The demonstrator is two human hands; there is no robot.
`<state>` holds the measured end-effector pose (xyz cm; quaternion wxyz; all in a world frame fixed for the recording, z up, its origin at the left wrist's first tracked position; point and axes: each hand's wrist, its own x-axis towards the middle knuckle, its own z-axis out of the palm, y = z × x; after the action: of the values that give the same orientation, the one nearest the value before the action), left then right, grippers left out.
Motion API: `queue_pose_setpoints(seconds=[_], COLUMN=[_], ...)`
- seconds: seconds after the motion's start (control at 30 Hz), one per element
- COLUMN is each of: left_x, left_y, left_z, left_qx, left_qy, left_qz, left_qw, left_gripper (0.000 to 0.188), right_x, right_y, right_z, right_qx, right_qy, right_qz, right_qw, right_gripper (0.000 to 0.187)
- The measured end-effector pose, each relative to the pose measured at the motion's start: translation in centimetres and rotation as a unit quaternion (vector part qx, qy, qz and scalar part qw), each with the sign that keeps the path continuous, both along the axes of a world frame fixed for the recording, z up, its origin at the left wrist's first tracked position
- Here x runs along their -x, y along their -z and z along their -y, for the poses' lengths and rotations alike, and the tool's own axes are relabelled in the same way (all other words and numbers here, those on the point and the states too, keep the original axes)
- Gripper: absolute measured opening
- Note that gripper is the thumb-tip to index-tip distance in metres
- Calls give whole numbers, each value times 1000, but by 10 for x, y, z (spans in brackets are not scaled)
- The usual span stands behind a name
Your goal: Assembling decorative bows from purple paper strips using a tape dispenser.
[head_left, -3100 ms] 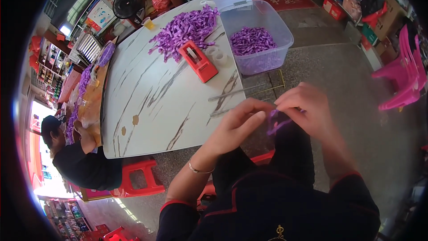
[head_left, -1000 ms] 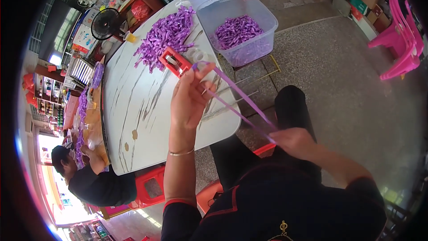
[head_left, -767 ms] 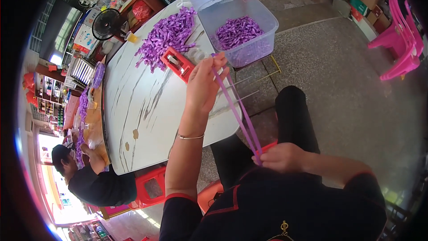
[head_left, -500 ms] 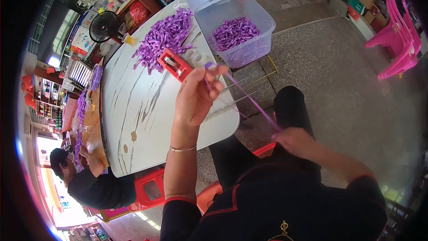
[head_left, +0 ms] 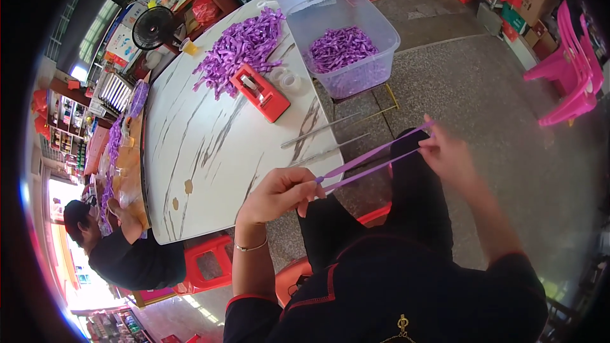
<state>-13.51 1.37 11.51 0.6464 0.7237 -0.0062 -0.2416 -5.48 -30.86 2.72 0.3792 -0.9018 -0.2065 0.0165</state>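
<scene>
Your pinching left hand (head_left: 277, 194) and half-spread right hand (head_left: 452, 157) stretch flat purple ribbon (head_left: 347, 166) beside the white marbled desk's (head_left: 216, 178) near-right corner, grey floor (head_left: 473, 79) beyond.

Left hand (head_left: 279, 197) near, thumb and fingers pinched together, right hand (head_left: 447, 155) farther off, one finger raised, hands apart, forearms (head_left: 250, 273) bare

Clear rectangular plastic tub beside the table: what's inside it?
The clear rectangular plastic tub holds a heap of narrow purple ribbon-like strips. The uppermost show; whatever lies beneath them is covered.
</scene>
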Motion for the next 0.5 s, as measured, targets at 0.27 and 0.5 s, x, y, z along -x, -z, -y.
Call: queue_pose_setpoints(seconds=[0.27, 0.5], left_x=[6, -1], left_y=[2, 2], left_z=[8, 27], left_qx=[-284, -360], left_qy=[-34, -36], left_qz=[277, 515], left_qw=[917, 777], left_gripper=[5, 9], right_x=[5, 28], right_y=[-26, -7], right_z=[-15, -13], right_qx=[-121, -185], right_qy=[68, 79], right_qz=[88, 160], right_qw=[986, 966], right_gripper=[62, 58])
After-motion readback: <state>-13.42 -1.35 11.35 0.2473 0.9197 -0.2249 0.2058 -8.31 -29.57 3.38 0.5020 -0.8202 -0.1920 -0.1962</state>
